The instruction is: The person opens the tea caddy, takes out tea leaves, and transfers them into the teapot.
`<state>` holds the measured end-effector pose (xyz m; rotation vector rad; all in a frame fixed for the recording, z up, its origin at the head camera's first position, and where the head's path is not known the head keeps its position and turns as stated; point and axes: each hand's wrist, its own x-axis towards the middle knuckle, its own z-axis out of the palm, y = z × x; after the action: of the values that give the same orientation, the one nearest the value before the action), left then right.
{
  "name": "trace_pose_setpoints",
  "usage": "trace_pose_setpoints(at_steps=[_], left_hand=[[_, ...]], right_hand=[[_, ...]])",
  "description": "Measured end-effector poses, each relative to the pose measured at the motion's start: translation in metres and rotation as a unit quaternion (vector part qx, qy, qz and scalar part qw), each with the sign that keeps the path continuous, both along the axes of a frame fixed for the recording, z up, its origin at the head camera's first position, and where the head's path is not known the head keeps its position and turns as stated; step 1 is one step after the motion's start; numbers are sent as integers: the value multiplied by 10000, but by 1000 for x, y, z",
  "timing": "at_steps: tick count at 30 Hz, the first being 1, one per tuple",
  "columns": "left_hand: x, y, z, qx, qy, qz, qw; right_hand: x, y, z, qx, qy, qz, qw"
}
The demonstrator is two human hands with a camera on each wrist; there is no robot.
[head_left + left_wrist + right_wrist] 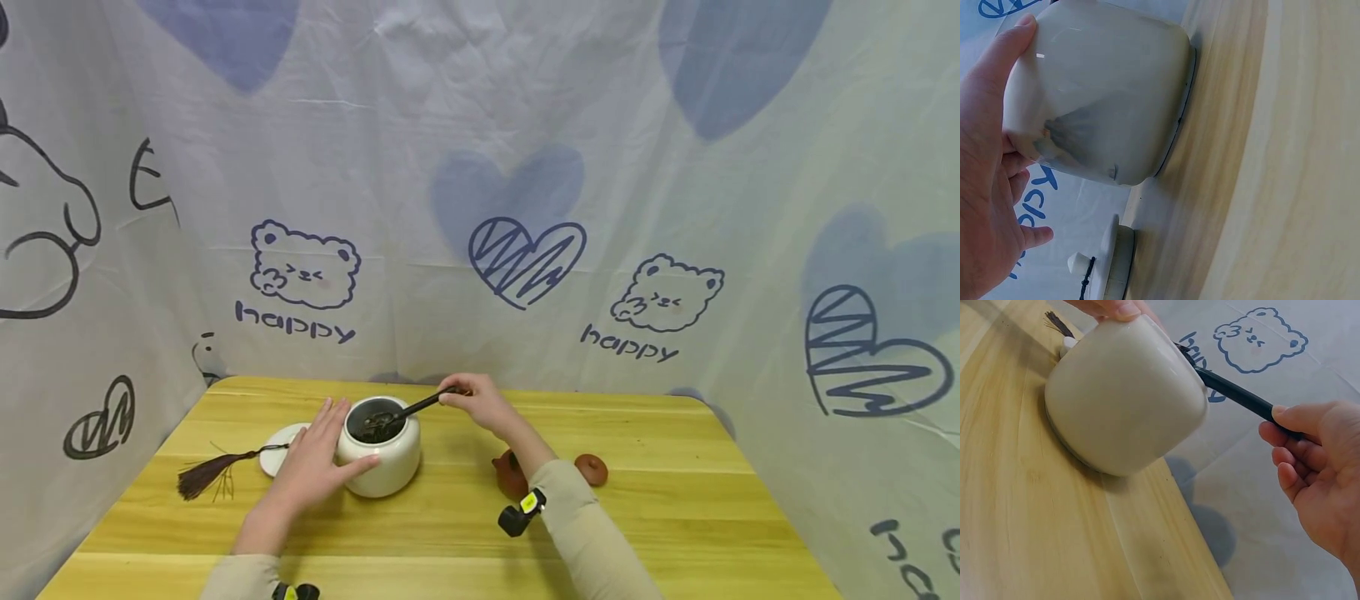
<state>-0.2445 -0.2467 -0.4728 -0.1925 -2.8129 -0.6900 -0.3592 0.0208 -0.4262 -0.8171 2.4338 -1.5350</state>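
A round white ceramic jar (390, 471) stands upright with dark loose leaves (366, 429) inside its open mouth. My left hand (313, 462) holds its left side, thumb across the front and fingers along the far side near the rim. In the left wrist view, that thumb (1007, 53) lies on the jar's shoulder. My right hand (480, 404) pinches the end of a dark, slim-handled scoop (423, 404) between thumb and fingers. The scoop slants down over the rim, its head among the leaves. The right wrist view shows the handle (1235, 394), but the jar hides the scoop's head.
Left of the jar lies its white lid (279, 450), with a dark tassel (206, 477) on a cord. A small reddish-brown teapot (510, 479) sits partly behind my right forearm, its lid (592, 469) to the right. A printed curtain (420, 333) hangs behind the wooden table (675, 500).
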Motion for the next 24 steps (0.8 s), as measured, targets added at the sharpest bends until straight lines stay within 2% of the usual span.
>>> trace_pose_setpoints(at_steps=[11, 19, 24], left_hand=[[1, -1, -2, 17, -27, -5, 10000], [1, 0, -1, 88, 12, -42, 10000], [1, 1, -1, 102, 19, -46, 9999]], right_hand=[[3, 10, -5, -161, 75, -361, 9992], [33, 17, 26, -181, 168, -319, 9992], [40, 24, 30, -277, 278, -384, 9985]])
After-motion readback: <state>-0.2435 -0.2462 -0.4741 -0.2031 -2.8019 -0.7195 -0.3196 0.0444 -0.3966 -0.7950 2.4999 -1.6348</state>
